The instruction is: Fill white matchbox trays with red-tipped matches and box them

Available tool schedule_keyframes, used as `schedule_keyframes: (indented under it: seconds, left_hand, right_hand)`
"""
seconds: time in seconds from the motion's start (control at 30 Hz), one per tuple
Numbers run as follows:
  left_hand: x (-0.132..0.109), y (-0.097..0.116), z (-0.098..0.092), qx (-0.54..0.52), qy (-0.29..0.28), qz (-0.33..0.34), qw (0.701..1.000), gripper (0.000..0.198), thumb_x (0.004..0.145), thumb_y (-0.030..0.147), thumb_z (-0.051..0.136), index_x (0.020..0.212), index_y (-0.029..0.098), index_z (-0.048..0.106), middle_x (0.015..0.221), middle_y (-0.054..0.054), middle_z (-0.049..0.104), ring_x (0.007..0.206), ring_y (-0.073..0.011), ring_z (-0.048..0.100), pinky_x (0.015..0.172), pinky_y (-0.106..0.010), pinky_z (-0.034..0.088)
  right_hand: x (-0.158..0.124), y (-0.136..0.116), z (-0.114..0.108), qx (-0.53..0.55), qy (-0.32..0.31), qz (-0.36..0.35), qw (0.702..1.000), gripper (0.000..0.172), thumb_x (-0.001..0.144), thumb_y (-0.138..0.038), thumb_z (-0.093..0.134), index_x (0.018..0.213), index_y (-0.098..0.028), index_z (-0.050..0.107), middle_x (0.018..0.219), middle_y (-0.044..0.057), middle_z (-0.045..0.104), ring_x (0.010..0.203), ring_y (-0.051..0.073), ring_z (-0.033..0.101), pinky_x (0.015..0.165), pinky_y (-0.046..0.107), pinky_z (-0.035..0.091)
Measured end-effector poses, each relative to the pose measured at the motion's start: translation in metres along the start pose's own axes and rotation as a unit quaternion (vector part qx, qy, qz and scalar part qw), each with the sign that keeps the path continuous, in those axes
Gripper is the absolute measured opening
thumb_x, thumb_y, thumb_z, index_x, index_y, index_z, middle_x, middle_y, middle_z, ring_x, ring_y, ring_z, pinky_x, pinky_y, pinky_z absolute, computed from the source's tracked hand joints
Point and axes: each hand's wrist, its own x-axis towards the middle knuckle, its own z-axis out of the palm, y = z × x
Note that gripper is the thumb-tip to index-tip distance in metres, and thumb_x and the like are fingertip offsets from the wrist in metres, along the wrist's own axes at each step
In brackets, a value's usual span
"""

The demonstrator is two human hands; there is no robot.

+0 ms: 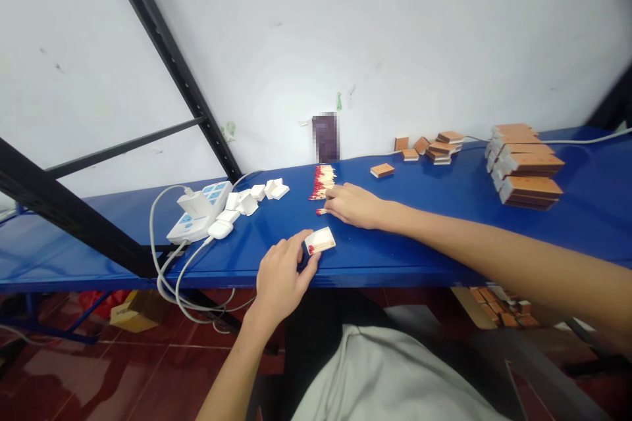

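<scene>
My left hand [280,273] grips a small white matchbox tray [323,237] near the front edge of the blue shelf, thumb and fingers on its side. A few red-tipped matches lie along the tray's near side. Farther back, my right hand [353,205] is closed, fingertips down at the shelf, on a few matches [320,212] whose red heads point left. Just beyond its fingers lies a pile of loose matches [324,179], laid roughly parallel. The fingertips of my right hand are partly hidden.
White trays [247,202] lie left beside a power strip [212,197] with cables. Brown matchbox covers [444,145] are scattered at the back right, with one box [382,170] nearer. Stacked brown boxes [528,168] stand far right. A dark blurred object [326,137] leans on the wall.
</scene>
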Motion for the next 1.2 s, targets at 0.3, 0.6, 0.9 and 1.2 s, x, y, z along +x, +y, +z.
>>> schedule_keyframes:
  seconds: [0.3, 0.6, 0.9, 1.2]
  left_hand:
    - [0.000, -0.001, 0.000, -0.003, -0.002, 0.003, 1.000, 0.031, 0.102, 0.035, 0.048, 0.130, 0.023, 0.052, 0.080, 0.001, 0.059, 0.075, -0.0193, 0.056, 0.070, -0.031, 0.041]
    - [0.001, -0.001, 0.000, -0.012, -0.003, -0.001, 1.000, 0.031, 0.101, 0.034, 0.049, 0.130, 0.023, 0.051, 0.079, 0.001, 0.058, 0.075, -0.0194, 0.054, 0.070, -0.031, 0.039]
    - [0.001, -0.001, 0.000, -0.010, -0.004, 0.004, 1.000, 0.031, 0.102, 0.034, 0.049, 0.130, 0.023, 0.051, 0.079, 0.002, 0.057, 0.075, -0.0196, 0.054, 0.070, -0.031, 0.038]
    - [0.000, -0.001, 0.001, -0.013, -0.004, 0.003, 1.000, 0.031, 0.102, 0.034, 0.049, 0.130, 0.023, 0.051, 0.079, 0.001, 0.057, 0.075, -0.0195, 0.054, 0.071, -0.031, 0.038]
  right_hand:
    - [-0.002, 0.000, -0.005, 0.023, -0.011, 0.000, 1.000, 0.035, 0.101, -0.025, 0.041, 0.095, -0.013, 0.073, 0.101, 0.016, 0.069, 0.084, 0.023, 0.063, 0.075, 0.033, 0.039]
    - [-0.003, -0.002, -0.013, 0.038, -0.035, 0.002, 0.999, 0.037, 0.102, -0.026, 0.040, 0.100, -0.012, 0.074, 0.102, 0.015, 0.069, 0.086, 0.022, 0.064, 0.076, 0.031, 0.040]
    - [-0.004, -0.002, -0.010, 0.019, -0.026, -0.009, 0.999, 0.033, 0.102, -0.027, 0.041, 0.100, -0.014, 0.071, 0.100, 0.014, 0.069, 0.087, 0.022, 0.064, 0.075, 0.032, 0.040]
    - [-0.007, -0.008, -0.011, -0.014, -0.021, -0.033, 0.999, 0.022, 0.100, -0.022, 0.044, 0.110, -0.010, 0.060, 0.113, 0.017, 0.065, 0.096, 0.024, 0.063, 0.077, 0.032, 0.042]
